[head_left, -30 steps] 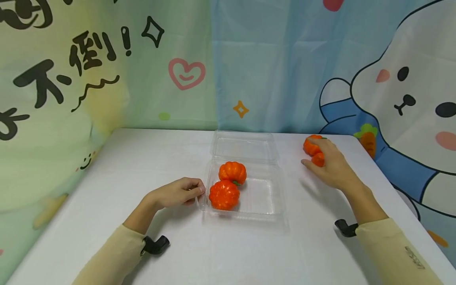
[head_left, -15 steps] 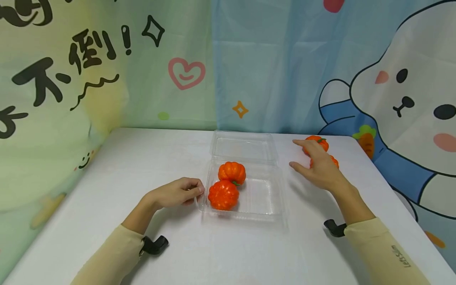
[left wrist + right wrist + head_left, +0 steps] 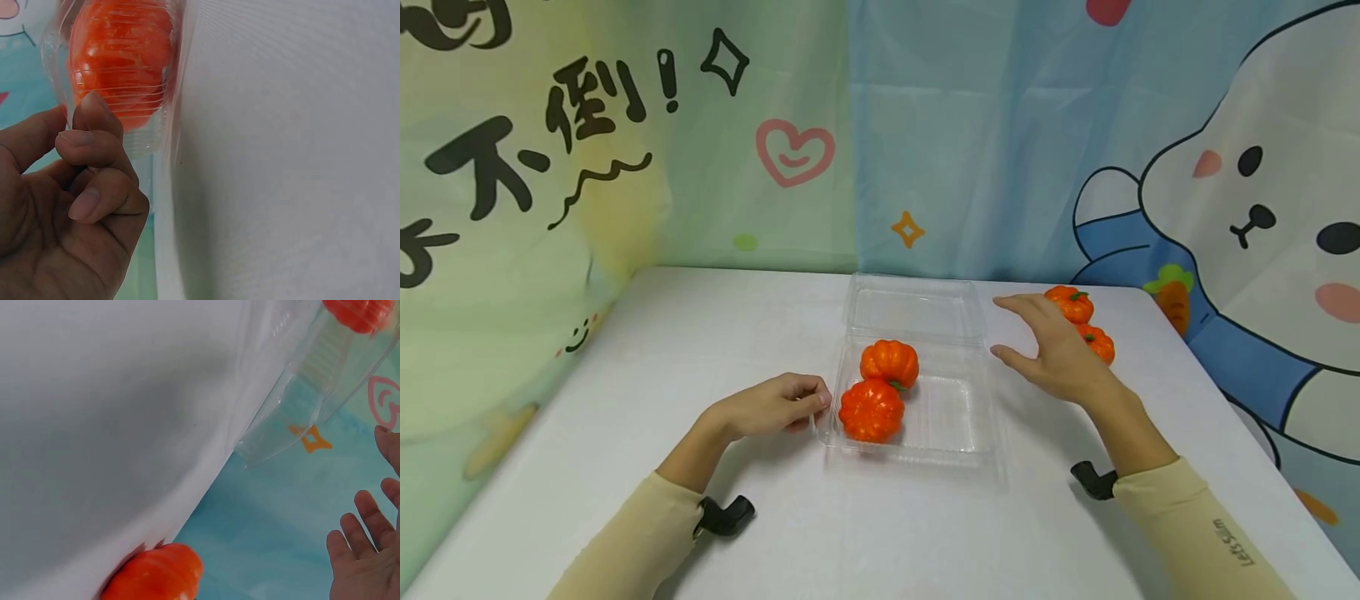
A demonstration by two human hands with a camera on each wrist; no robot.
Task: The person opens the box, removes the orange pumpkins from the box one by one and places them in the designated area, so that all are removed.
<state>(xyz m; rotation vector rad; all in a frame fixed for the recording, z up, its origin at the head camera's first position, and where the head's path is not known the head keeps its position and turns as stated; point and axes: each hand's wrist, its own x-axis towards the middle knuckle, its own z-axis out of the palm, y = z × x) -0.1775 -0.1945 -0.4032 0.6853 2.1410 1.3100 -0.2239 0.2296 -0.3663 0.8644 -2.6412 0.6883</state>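
Observation:
A clear plastic clamshell box point(image 3: 951, 417) lies open on the table, its lid point(image 3: 917, 308) folded back toward the wall. Inside, at its left, sit two small orange toy pumpkins, a nearer one point(image 3: 871, 411) and a farther one point(image 3: 889, 363). My left hand point(image 3: 778, 406) pinches the box's left rim between thumb and fingers, as the left wrist view point(image 3: 84, 181) shows. Held over the table to the right of the box, my right hand point(image 3: 1060, 354) has spread fingers and holds nothing. Behind it are two more pumpkins, one farther point(image 3: 1070, 304) and one nearer point(image 3: 1097, 342).
The white table point(image 3: 917, 533) ends at a printed cloth backdrop point(image 3: 970, 142) with a cartoon bear and lettering. Both wrists wear a black mount, on the left point(image 3: 726, 516) and on the right point(image 3: 1093, 481).
My right hand has moved left, away from the two pumpkins at the right, which now show more fully. The left hand stays at the box's rim, and the box has not shifted.

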